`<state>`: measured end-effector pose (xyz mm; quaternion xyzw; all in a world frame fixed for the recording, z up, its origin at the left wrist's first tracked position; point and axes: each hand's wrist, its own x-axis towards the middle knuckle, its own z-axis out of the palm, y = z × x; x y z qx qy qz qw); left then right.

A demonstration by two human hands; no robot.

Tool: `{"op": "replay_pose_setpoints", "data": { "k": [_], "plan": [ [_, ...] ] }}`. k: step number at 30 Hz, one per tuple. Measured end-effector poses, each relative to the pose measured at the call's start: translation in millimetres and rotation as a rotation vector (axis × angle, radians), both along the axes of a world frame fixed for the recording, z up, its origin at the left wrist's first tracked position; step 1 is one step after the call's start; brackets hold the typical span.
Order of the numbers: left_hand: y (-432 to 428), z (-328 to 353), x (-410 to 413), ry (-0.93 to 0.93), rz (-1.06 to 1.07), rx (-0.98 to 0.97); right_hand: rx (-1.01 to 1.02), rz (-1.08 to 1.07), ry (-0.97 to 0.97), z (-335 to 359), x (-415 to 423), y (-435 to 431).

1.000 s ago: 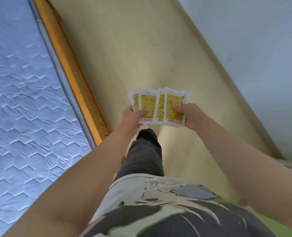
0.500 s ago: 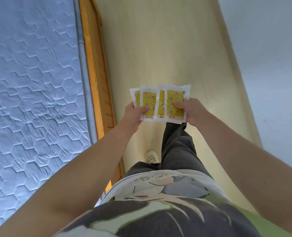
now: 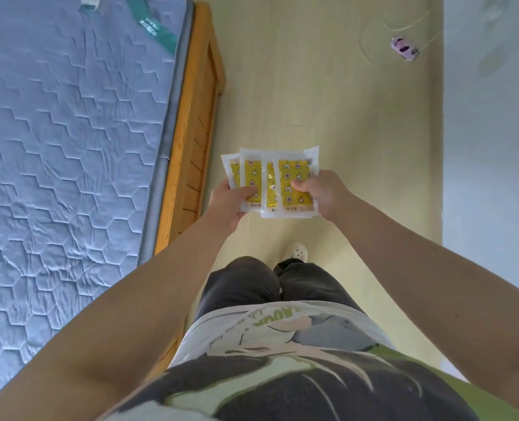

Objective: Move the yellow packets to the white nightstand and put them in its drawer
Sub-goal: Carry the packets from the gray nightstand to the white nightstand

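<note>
Several yellow packets [image 3: 270, 177] with white borders and star and moon prints are fanned out in front of me above the floor. My left hand [image 3: 229, 203] grips the left side of the fan, thumb on top. My right hand [image 3: 322, 192] pinches the right side, thumb on the front packet. The white nightstand is not in view.
A bed with a quilted blue-grey mattress [image 3: 69, 147] and an orange wooden frame [image 3: 196, 126] runs along my left. Pale yellow floor [image 3: 328, 101] stretches ahead. A small purple object [image 3: 404, 48] with a thin cable lies on the floor at the far right by the white wall [image 3: 492, 147].
The view has swung as I walk along the bed; the bed's far corner and the purple object have come into sight. Both hands keep the same hold on the packets.
</note>
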<state>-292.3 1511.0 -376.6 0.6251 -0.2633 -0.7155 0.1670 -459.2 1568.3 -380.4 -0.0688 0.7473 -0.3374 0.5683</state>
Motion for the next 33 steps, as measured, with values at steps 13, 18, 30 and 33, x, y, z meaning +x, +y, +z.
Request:
{"op": "replay_pose_setpoints", "data": {
  "k": [13,18,30,33],
  "plan": [
    [-311,-42,-71,-0.020,0.219,0.050,0.025,0.124,-0.043,-8,-77,-349],
    [-434,-30,-87,0.033,0.283,0.049,0.089,0.210,0.009,-12,-88,-486],
    [-608,-36,-82,-0.027,0.835,0.087,0.096,0.809,0.068,-18,-54,-758],
    [-642,-33,-91,-0.035,1.049,0.064,0.025,1.032,0.106,-12,-42,-816]
  ]
}}
